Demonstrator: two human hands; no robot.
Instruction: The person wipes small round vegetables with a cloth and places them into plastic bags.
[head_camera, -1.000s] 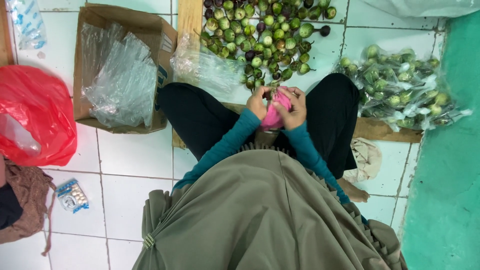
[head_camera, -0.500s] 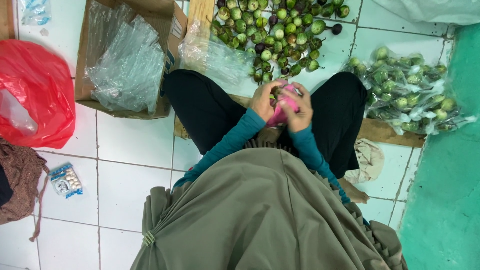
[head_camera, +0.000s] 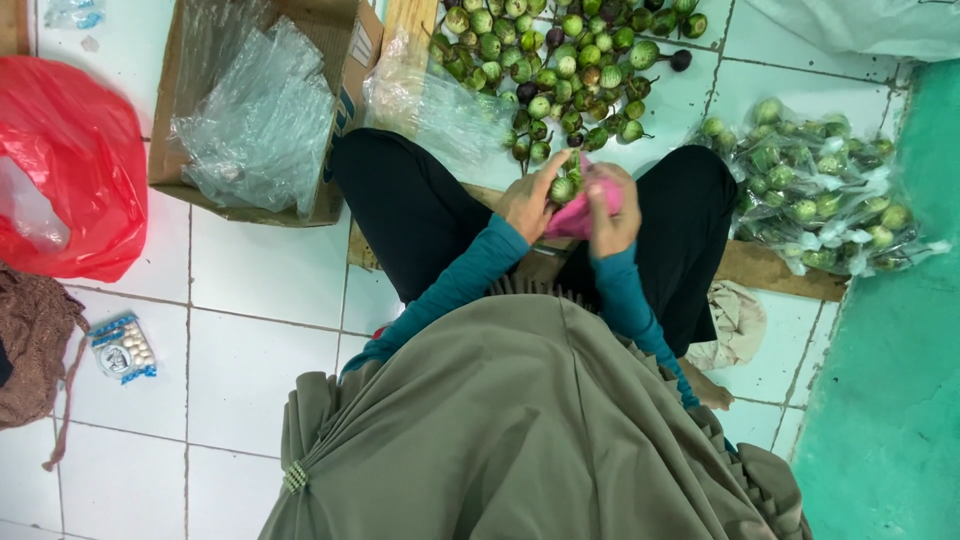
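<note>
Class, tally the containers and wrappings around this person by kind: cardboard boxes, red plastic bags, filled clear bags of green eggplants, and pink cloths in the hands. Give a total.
Cardboard box: 1
Red plastic bag: 1
Filled clear bag of green eggplants: 1
Pink cloth: 1
Total: 4

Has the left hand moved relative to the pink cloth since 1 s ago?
Cannot tell. The left hand touches the pink cloth as before; the whole view shifts with the head camera, cardboard box included.
</note>
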